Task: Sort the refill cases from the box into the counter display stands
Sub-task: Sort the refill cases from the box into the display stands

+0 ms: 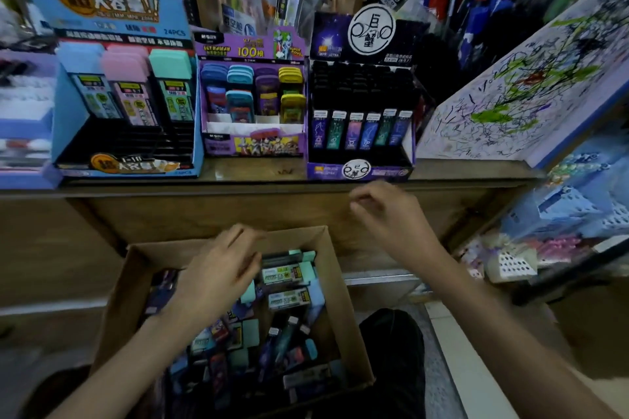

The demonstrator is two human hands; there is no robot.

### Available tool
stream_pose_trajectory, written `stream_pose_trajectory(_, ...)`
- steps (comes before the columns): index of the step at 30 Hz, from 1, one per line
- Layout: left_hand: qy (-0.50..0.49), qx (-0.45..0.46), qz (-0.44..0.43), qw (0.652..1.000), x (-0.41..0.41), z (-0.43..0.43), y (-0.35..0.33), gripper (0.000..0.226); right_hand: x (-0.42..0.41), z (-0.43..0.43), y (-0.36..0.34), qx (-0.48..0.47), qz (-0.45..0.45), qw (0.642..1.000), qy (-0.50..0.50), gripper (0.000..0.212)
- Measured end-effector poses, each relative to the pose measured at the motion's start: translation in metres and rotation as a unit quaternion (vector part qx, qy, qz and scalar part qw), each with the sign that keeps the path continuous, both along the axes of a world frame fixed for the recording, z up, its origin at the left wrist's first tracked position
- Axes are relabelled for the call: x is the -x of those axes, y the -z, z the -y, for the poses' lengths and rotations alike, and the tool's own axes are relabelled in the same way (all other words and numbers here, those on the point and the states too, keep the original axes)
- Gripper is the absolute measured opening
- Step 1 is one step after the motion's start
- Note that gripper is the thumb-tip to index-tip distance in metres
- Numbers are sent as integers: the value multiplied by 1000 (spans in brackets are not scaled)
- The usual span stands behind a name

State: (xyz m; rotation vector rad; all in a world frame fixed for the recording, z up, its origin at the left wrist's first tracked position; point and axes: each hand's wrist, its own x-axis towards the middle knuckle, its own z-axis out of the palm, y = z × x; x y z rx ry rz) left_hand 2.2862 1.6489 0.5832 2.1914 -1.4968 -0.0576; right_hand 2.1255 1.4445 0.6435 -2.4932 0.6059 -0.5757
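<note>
Left hand (218, 269) over box (136, 279), fingers loosely apart above cases (286, 274); right hand (388, 214) up right of box, fingers loosely curled, empty; stands (253, 46) beyond box

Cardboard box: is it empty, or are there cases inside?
Not empty: many refill cases lie jumbled inside the cardboard box, beneath the left hand.

1. Left hand (218, 269) is a motion-blur smear over the box (335, 299). It hides some refill cases (286, 274), and I can't tell its grip.
2. Right hand (388, 214) fingertips are blurry too, can't tell if they're pinching anything.
3. Small print on the display stands (218, 143) is unreadable.
</note>
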Motion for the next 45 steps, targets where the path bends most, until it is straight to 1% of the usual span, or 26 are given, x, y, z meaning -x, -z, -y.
stream_pose_trajectory(2,-35,-38,-41,998,-3,-25,32,17,1,-19,35,-63,-64,996,-24,12)
stream_pose_trajectory(5,-82,-87,-103,987,-9,-57,79,25,-5,-43,96,-150,-153,976,-34,15)
stream_pose_trajectory(9,-134,-161,-163,964,-15,-89,129,36,-15,-68,170,-161,-326,932,-6,20)
stream_pose_trajectory(11,-168,-202,-170,950,-15,-98,146,41,-14,-79,198,-172,-387,906,12,25)
stream_pose_trajectory(13,-201,-240,-182,932,-15,-105,159,53,-10,-90,220,-204,-417,885,34,42)
stream_pose_trajectory(15,-197,-267,-186,925,-15,-108,168,68,-9,-96,234,-255,-398,878,73,59)
stream_pose_trajectory(16,-183,-278,-184,925,-15,-109,172,73,-9,-98,236,-282,-377,878,88,61)
stream_pose_trajectory(18,-148,-305,-178,924,-14,-110,176,79,-13,-98,238,-344,-336,870,108,55)
stream_pose_trajectory(20,-121,-329,-177,920,-13,-112,176,79,-17,-101,238,-398,-300,859,122,41)
stream_pose_trajectory(22,-101,-328,-167,924,-10,-113,176,75,-21,-106,238,-423,-278,852,136,34)
stream_pose_trajectory(25,-65,-317,-156,933,-1,-113,173,66,-30,-115,242,-443,-257,842,170,39)
stream_pose_trajectory(27,-63,-299,-167,937,3,-112,168,59,-36,-120,244,-437,-255,841,191,40)
stream_pose_trajectory(28,-84,-266,-188,942,3,-111,165,55,-38,-122,245,-434,-258,841,195,39)
stream_pose_trajectory(30,-179,-178,-234,939,-2,-110,158,43,-40,-124,248,-432,-262,840,199,33)
stream_pose_trajectory(31,-239,-142,-246,929,-6,-110,156,37,-40,-125,249,-433,-264,838,200,32)
stream_pose_trajectory(32,-293,-124,-256,913,-10,-110,153,34,-40,-125,249,-435,-267,837,200,32)
stream_pose_trajectory(34,-348,-135,-283,883,-17,-107,149,36,-39,-125,249,-441,-273,832,197,34)
stream_pose_trajectory(36,-350,-164,-290,876,-19,-104,150,41,-38,-124,248,-447,-277,829,190,35)
stream_pose_trajectory(39,-344,-177,-276,880,-17,-101,154,46,-34,-121,245,-463,-294,818,174,40)
stream_pose_trajectory(43,-368,-188,-305,858,-17,-101,155,47,-29,-121,241,-468,-305,814,158,56)
stream_pose_trajectory(45,-373,-198,-319,849,-18,-102,156,47,-28,-121,238,-482,-291,811,158,56)
